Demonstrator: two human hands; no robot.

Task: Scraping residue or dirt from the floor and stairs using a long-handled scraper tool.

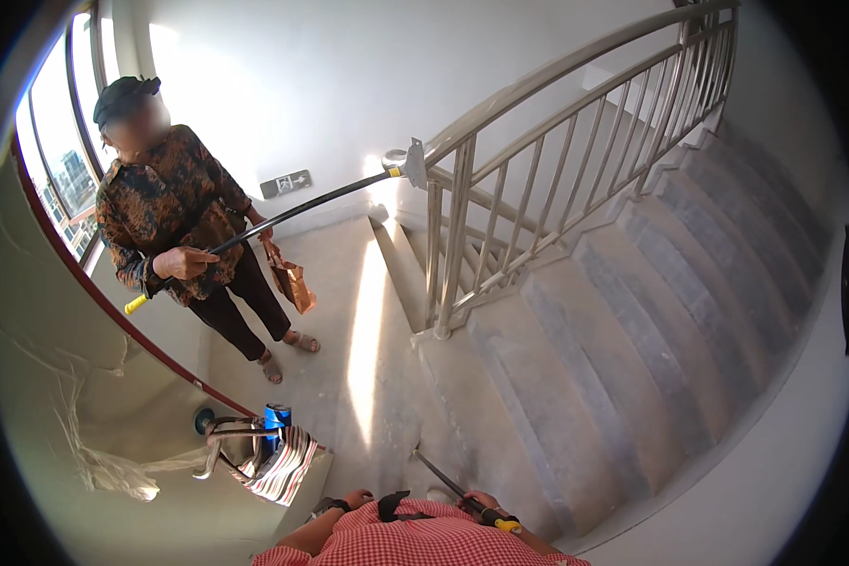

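My right hand (482,500) is closed around a black pole (448,479) with a yellow end (507,525), held low at my waist and slanting down toward the floor. What is at the pole's far tip is too small to make out. On the other side of my red checked shirt (415,533), my left hand (358,498) sits near the waist beside a black strap (391,507); its fingers are too small to read. Ahead on the left, another person (174,203) grips a long-handled scraper (302,209) with a flat metal blade raised toward the railing.
A metal stair railing (457,236) rises to the right beside concrete steps (575,377). A striped bag (288,467) and a blue can (277,417) are at lower left, below a dark red window ledge (113,307). The person also carries a brown bag (292,285).
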